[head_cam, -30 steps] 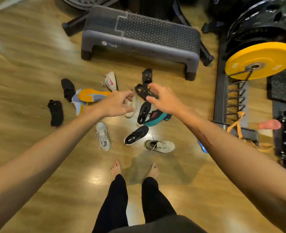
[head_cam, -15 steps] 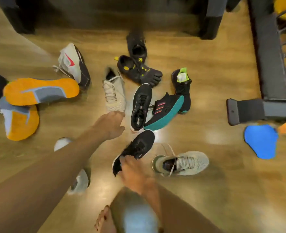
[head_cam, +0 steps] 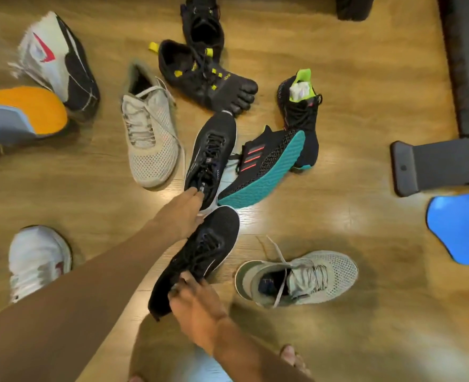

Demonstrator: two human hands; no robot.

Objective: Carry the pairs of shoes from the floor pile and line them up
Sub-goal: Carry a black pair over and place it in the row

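Two plain black mesh trainers with white soles lie end to end at the middle of the shoe pile on the wooden floor. The right hand curls its fingers round the heel collar of the nearer black trainer, a grip clamped on that shoe. The left hand reaches across with its fingertips at the heel opening of the farther black trainer; whether that grip has closed on the shoe I cannot tell.

Just right of the farther trainer, a black knit trainer with a teal sole lies on its side, touching a matching upright black high-top with a lime tongue. Beyond them sit a black toe-shaped shoe with yellow accents and its partner. A beige mesh trainer lies left of the black pair, another beige mesh trainer right of the nearer one. At the left edge are an orange-soled shoe, a white shoe with a red swoosh and a blurred white trainer. A blue flat pad lies at the far right.
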